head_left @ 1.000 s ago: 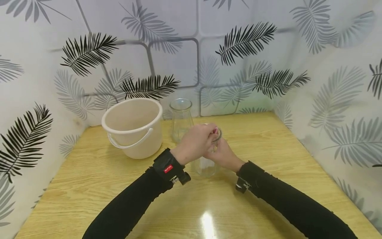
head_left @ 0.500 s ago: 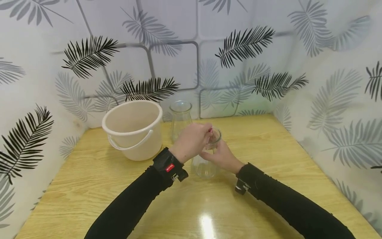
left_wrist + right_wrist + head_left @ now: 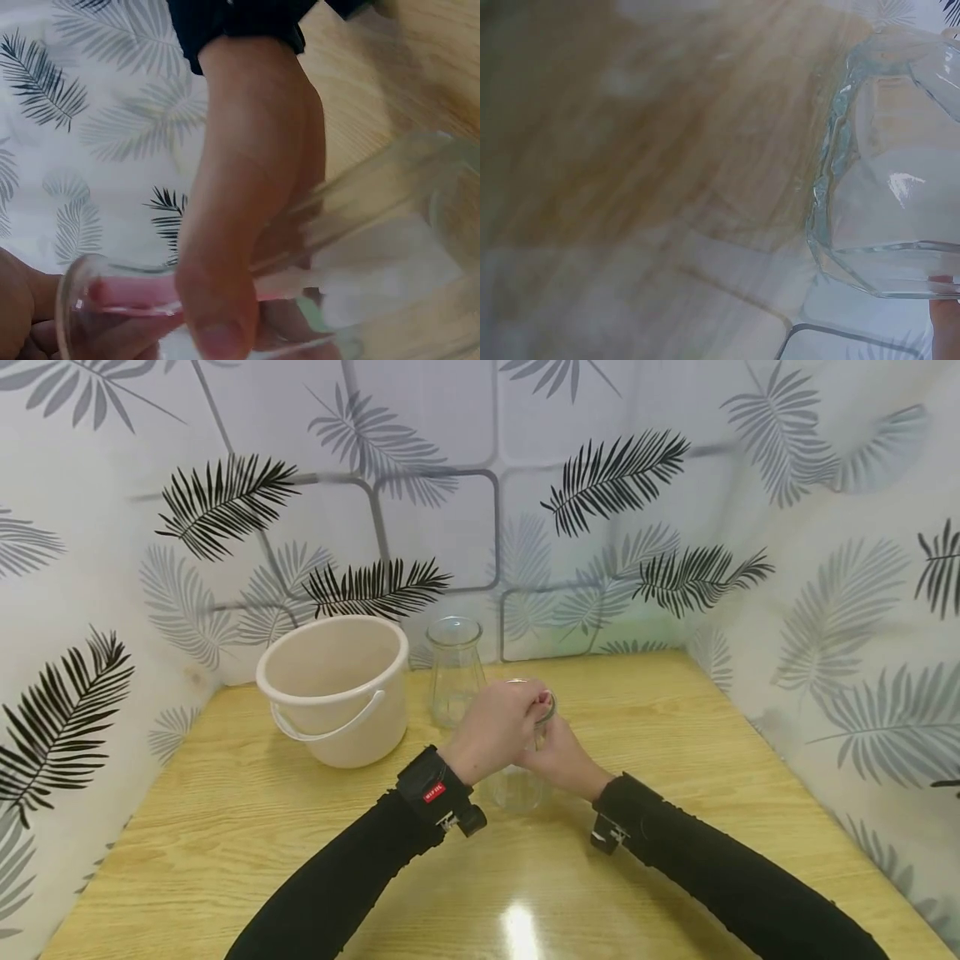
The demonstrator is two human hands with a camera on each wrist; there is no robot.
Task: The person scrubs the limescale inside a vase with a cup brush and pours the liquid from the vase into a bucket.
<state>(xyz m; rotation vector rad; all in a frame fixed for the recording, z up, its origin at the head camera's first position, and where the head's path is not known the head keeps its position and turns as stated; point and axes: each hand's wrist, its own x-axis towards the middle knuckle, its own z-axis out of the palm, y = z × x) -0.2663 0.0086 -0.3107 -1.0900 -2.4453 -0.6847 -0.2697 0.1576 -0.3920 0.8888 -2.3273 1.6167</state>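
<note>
- Head view: the left hand [image 3: 495, 727] is curled over the mouth of the near vase [image 3: 517, 789], its grip closed on the rod [image 3: 142, 291]; the knuckles hide where they meet.
- The right hand [image 3: 564, 758] grips that vase's neck, partly covered by the left.
- The vase stands on the counter [image 3: 225, 843], its mouth mostly masked by fingers.
- At between ten and eleven o'clock from it stands the far vase [image 3: 455, 672], its lower edge partly behind the left hand.
- Between nine and ten is the bucket [image 3: 375, 702], its floor out of sight.
- Left wrist view: the rod shows pink through the neck, crossed by a right-hand digit; a whitish patch [image 3: 382, 270] lies blurred beyond, whether joined I cannot tell. The left hand is cut off at eight o'clock.
- Right wrist view: a thick glass base is cropped at three o'clock; the left half is too smeared to read.
</note>
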